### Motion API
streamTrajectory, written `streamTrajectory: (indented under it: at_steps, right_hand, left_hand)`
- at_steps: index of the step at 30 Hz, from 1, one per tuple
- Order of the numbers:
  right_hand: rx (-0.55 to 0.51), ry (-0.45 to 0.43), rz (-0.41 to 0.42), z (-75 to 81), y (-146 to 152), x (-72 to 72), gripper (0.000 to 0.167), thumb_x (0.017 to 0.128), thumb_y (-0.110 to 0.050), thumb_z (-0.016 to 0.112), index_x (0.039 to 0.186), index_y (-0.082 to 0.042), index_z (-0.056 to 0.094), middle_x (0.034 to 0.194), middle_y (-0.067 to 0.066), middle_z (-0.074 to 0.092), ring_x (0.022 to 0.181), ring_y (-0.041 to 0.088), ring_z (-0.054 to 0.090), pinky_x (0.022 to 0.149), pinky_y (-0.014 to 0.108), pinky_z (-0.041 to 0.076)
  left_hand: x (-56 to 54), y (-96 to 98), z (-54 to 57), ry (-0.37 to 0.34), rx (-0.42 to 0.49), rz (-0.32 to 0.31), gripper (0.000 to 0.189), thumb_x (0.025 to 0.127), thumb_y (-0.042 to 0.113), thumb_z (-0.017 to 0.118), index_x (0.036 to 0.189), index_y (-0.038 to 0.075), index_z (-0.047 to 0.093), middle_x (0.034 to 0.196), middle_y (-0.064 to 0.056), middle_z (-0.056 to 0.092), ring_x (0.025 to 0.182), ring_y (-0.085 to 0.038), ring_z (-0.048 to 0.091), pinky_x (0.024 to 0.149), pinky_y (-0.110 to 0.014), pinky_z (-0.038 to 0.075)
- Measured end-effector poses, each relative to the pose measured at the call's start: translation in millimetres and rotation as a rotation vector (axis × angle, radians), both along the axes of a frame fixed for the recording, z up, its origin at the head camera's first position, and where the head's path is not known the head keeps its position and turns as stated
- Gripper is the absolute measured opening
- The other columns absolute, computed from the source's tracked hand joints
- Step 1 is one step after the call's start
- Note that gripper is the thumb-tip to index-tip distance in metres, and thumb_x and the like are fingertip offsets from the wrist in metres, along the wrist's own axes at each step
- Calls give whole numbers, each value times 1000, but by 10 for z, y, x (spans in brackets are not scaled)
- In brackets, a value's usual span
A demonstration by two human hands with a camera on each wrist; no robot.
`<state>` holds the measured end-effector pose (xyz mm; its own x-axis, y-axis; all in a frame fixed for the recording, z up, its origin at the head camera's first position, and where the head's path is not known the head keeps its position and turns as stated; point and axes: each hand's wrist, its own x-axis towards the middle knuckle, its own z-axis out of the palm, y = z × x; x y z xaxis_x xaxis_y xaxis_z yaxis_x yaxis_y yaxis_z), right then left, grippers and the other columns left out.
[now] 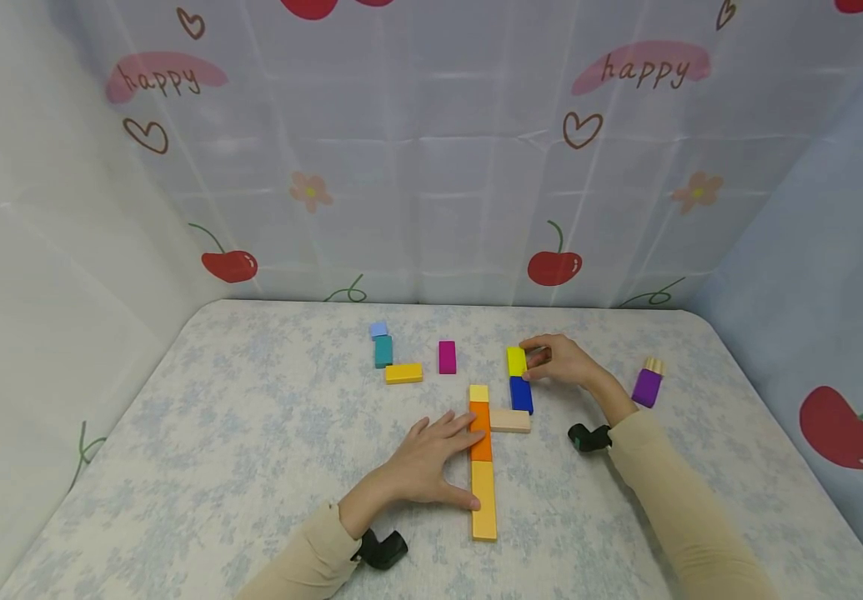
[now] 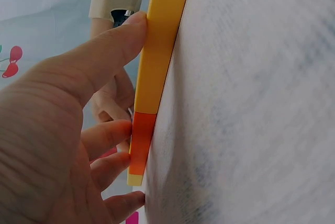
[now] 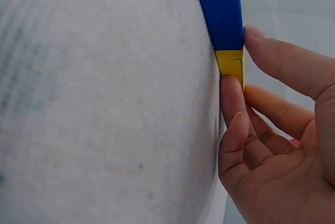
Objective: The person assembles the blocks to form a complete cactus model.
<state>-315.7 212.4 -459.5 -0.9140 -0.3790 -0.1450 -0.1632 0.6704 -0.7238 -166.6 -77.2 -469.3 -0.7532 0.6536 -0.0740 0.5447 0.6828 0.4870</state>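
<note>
In the head view, a column of blocks lies on the table: a small pale yellow block (image 1: 479, 393), an orange block (image 1: 481, 442) and a long yellow-orange block (image 1: 484, 508), end to end. My left hand (image 1: 431, 462) is spread along its left side, thumb on the long block and fingertips at the orange one. A beige block (image 1: 510, 421) juts right from the orange block. Up from its right end run a blue block (image 1: 521, 396) and a bright yellow block (image 1: 516, 362). My right hand (image 1: 562, 360) holds the yellow block, its thumb by the blue joint.
Behind my left hand lie a light blue block (image 1: 378, 329), a teal block (image 1: 383, 352), a yellow-orange block (image 1: 404, 373) and a magenta block (image 1: 447, 357). At the right is a purple block (image 1: 647, 388) with pale sticks (image 1: 654, 365) at its end. A printed curtain (image 1: 431, 167) hangs behind.
</note>
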Motion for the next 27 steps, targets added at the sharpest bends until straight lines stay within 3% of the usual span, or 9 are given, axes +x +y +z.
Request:
streamTrajectory:
  at_steps: [12,17,27]
  right_hand:
    - [0,11,2,22,3,28,61,84,-15,76,138,1,52,128,21,59,99,26,61,90,41,55]
    - [-7,82,0,45,-6,82,59,86,-18,75,137,2,53,134,22,56,101,31,62,91,45,54]
    - [-68,202,-27,48,7,332,59,89,-22,72,140,-2,51,144,20,49,127,40,50,104,57,43]
  left_hand:
    - [4,-1,2,1,5,-2,91,74,63,75,150,25,42,163,4,22,151,-29,18,118,-62,15]
    - [3,0,2,-1,4,-3,91,74,63,75,150,25,42,163,4,22,151,-29,17,118,-62,15]
    - [4,-2,22,-14,1,-1,91,74,63,75,150,25,42,163,3,22,151,-29,17,117,-62,14]
